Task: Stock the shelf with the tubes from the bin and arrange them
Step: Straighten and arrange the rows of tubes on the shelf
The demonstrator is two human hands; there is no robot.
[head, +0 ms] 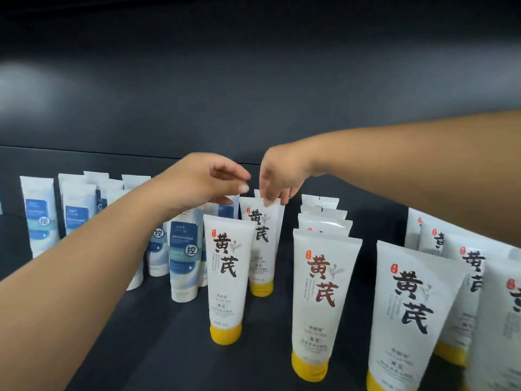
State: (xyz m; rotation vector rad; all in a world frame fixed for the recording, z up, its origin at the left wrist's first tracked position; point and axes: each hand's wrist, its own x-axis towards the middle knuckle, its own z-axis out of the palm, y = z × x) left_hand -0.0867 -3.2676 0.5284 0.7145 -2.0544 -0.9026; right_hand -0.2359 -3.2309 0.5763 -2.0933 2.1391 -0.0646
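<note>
- White tube w/ yellow cap (260, 244), 2nd in its row, stood cap-down on the dark shelf (158, 334); right hand (277, 176) pinched its crimped top edge btwn thumb and fingers (283, 197).
- Left hand (208, 179) hovered just left of the right hand, above the tubes; fingers loosely curled, thumb and forefinger close together, holding nothing.
- Front tube of same row (227, 277) stood upright just fwd of the pinched tube, approx. touching it.
- Next row to the right: large front tube (318, 300) w/ several more tubes (321, 213) lined up behind it.
- Far right: further yellow-cap tubes (406, 311), partly hidden by the right forearm.
- Left side: blue-and-white tubes (184, 249) in several rows, cap-down, partly covered by the left forearm.
- Bin: not in view.
</note>
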